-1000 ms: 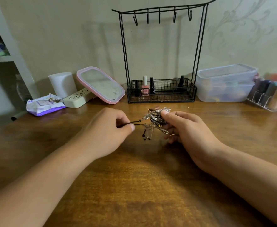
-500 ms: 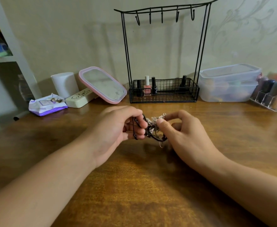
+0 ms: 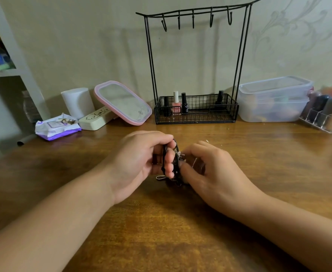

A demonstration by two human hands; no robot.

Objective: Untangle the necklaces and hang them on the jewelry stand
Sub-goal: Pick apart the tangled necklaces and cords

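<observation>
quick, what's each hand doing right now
Left hand: fingers curled round the black cord of the tangled necklaces.
Right hand: fingers curled at the same tangle, apparently pinching it; the contact is partly hidden.

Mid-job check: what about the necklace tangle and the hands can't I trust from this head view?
- Necklaces, head view: the fingers of the left hand and right hand cover most of the tangle; number of chains and knots unreadable.
- Right fingertips, head view: motion blur; exact pinch unclear.
- Jewelry stand hooks: all bare.
</observation>
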